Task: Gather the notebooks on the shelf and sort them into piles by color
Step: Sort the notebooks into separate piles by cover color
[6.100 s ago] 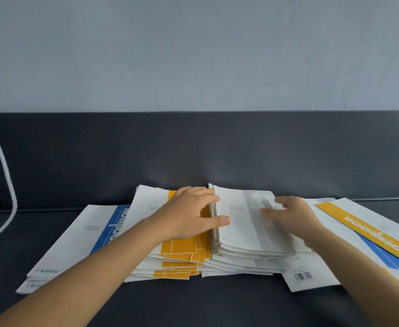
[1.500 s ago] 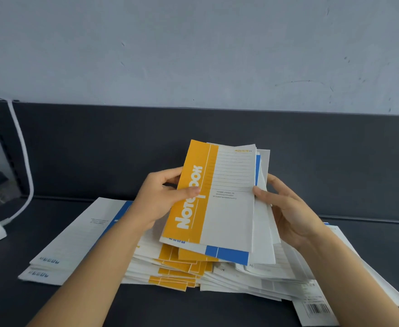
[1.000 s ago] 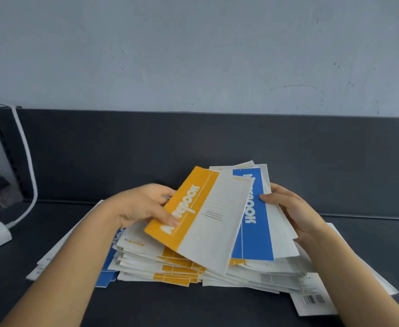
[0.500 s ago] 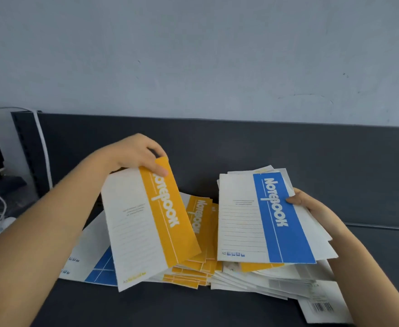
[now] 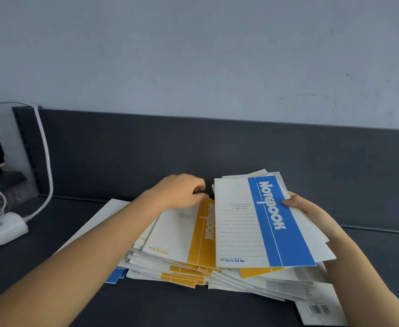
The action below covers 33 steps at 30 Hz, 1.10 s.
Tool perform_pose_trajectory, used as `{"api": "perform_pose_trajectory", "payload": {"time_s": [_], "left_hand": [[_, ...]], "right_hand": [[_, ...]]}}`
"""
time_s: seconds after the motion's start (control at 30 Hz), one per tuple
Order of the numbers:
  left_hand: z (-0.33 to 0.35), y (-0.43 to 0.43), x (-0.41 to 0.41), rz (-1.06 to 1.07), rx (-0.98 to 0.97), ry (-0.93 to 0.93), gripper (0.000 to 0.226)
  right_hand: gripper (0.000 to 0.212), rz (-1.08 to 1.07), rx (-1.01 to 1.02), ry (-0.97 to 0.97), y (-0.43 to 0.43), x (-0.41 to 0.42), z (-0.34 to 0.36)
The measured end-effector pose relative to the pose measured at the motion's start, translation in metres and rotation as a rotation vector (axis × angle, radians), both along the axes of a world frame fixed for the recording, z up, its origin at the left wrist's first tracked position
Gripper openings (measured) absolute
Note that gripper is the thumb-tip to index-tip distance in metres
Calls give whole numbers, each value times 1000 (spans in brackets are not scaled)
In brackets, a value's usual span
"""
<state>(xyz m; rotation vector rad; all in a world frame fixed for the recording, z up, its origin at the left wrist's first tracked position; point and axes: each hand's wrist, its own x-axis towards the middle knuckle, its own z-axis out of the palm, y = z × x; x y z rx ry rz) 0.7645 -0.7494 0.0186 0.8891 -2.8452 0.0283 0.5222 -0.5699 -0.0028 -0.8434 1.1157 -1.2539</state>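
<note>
My right hand (image 5: pixel 311 215) grips a small stack of notebooks lifted above the shelf, with a blue-striped notebook (image 5: pixel 260 223) on top facing me. Left of it lies a pile of orange-striped notebooks (image 5: pixel 184 237), its top one face up. My left hand (image 5: pixel 182 192) hovers over the far edge of that orange pile with fingers loosely curled, holding nothing. More blue notebooks (image 5: pixel 116 278) peek out under the orange pile at the left. A loose heap of white-backed notebooks (image 5: pixel 276 286) lies beneath my right hand.
The dark grey shelf (image 5: pixel 52 232) has a raised back panel (image 5: pixel 146 149) in front of a pale wall. A white power strip (image 5: pixel 2 230) with a white cable (image 5: pixel 45 149) sits at the far left. One notebook with a barcode (image 5: pixel 319 309) lies at the right front.
My left hand has laid the orange notebook it was holding onto the orange pile and let go. My right hand keeps its stack, blue notebook on top.
</note>
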Motion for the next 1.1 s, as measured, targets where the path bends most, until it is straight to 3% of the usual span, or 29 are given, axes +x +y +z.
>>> {"api": "perform_pose_trajectory", "payload": {"time_s": [0.07, 0.13, 0.17, 0.27, 0.33, 0.37, 0.43, 0.6, 0.8, 0.93, 1.1], "left_hand": [[-6, 4, 9, 69, 128, -188, 55], [-15, 5, 21, 117, 271, -209, 62], [-18, 5, 27, 113, 329, -94, 53], [-15, 13, 41, 102, 549, 502, 32], [-2, 26, 50, 113, 821, 805, 36], [4, 32, 55, 104, 914, 869, 40], [10, 39, 66, 65, 943, 858, 36], [18, 24, 95, 102, 904, 836, 26], [21, -6, 136, 142, 828, 782, 14], [21, -29, 169, 243, 760, 789, 5], [12, -58, 204, 371, 816, 674, 15]], "right_hand": [[104, -12, 1, -1, -2, 3, 0], [106, -28, 3, -18, -1, 11, 2], [105, -33, -8, -38, 0, 16, 4], [104, -62, -34, -81, 2, 34, 9], [83, -88, -36, -106, 4, 52, 11], [65, -126, -56, -98, 4, 62, 12], [45, -211, -107, -83, 2, 83, 12], [35, -319, -143, -71, -18, 129, 6], [24, -358, -136, -107, -40, 170, 5], [28, -363, -125, -75, -48, 178, 15], [25, -384, -54, -96, -48, 173, 12]]}}
